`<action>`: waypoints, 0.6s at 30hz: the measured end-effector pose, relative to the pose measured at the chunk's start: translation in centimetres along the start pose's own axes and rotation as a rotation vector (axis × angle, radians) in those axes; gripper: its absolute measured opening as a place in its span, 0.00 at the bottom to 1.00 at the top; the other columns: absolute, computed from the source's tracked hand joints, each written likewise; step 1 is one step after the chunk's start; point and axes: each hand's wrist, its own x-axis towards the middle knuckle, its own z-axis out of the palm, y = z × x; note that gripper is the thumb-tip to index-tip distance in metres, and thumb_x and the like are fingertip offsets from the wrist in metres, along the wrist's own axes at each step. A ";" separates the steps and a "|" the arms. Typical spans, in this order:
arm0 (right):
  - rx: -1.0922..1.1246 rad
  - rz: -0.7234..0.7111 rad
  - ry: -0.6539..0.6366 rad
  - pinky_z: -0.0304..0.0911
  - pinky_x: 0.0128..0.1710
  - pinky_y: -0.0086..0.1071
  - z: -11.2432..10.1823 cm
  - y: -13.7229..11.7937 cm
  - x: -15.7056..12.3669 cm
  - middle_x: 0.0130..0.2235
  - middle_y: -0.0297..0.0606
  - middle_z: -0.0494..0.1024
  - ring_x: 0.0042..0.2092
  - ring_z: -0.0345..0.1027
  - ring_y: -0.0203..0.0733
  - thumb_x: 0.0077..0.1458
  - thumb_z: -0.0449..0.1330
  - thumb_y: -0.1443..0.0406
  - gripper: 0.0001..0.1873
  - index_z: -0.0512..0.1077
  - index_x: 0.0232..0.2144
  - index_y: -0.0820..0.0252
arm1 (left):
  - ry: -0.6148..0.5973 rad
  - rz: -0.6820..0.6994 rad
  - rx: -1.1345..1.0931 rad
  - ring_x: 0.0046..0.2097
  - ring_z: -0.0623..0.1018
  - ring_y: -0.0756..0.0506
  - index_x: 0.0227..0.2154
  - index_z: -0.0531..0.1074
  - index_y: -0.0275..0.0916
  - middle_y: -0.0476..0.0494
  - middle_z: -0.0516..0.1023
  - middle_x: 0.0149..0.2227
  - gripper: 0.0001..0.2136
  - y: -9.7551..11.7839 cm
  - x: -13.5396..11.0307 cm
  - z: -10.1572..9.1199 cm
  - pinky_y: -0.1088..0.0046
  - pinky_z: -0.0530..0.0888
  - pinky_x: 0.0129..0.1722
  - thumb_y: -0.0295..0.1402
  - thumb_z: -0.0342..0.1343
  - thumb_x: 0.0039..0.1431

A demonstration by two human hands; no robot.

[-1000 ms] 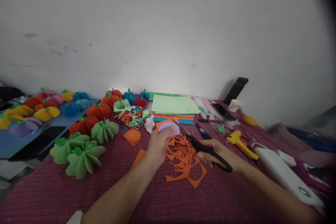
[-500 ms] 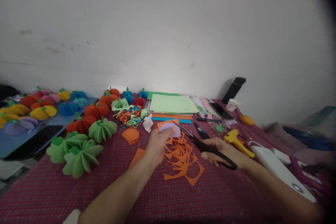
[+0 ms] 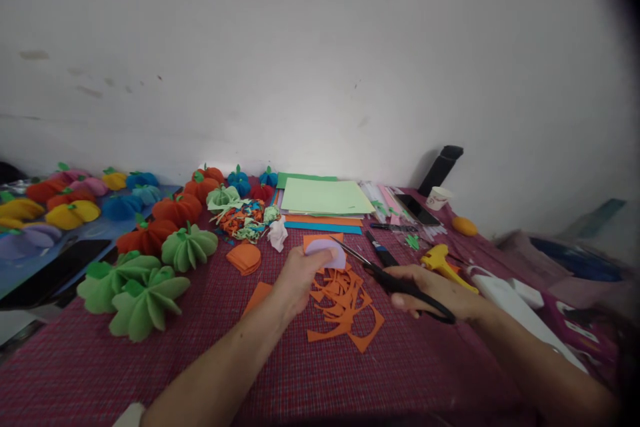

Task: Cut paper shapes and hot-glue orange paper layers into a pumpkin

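Craft workspace: coloured sheets (image 3: 323,196), pumpkin ornaments (image 3: 189,248), scissors (image 3: 383,277).

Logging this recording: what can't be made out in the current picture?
Head view throughout:
Left hand: fingers beneath the orange sheet, hidden by it and the purple piece.
Scissors: tips too small to tell whether they touch paper.
White device: near end hidden by the right forearm.
Yellow paper pumpkin: cut off by left edge.
Cup: print too small.

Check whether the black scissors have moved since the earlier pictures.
Yes, slightly to the right: judged against the yellow tool lying on the table, the black scissors now sit a little closer to it.
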 end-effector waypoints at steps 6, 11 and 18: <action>0.038 -0.022 -0.025 0.53 0.22 0.23 0.0 0.4 0.1 0.26 0.29 0.60 0.24 0.54 0.29 0.53 0.55 0.51 0.21 0.66 0.40 0.62 | -0.004 -0.015 0.027 0.27 0.74 0.49 0.22 0.76 0.34 0.46 0.78 0.25 0.06 0.2 -0.1 0.2 0.74 0.69 0.33 0.30 0.63 0.39; 0.069 -0.025 -0.037 0.53 0.21 0.24 0.0 0.4 0.3 0.26 0.29 0.60 0.24 0.54 0.29 0.52 0.56 0.49 0.24 0.67 0.42 0.62 | -0.014 -0.048 0.038 0.26 0.74 0.49 0.23 0.76 0.33 0.46 0.78 0.25 0.07 -0.2 -0.2 0.0 0.73 0.69 0.32 0.31 0.64 0.39; 0.112 -0.047 -0.023 0.54 0.21 0.23 0.4 0.4 0.7 0.26 0.30 0.61 0.24 0.55 0.29 0.52 0.56 0.50 0.24 0.67 0.43 0.63 | -0.058 -0.053 0.033 0.26 0.75 0.49 0.24 0.76 0.33 0.45 0.78 0.26 0.07 -0.4 -0.3 0.0 0.72 0.70 0.33 0.32 0.63 0.41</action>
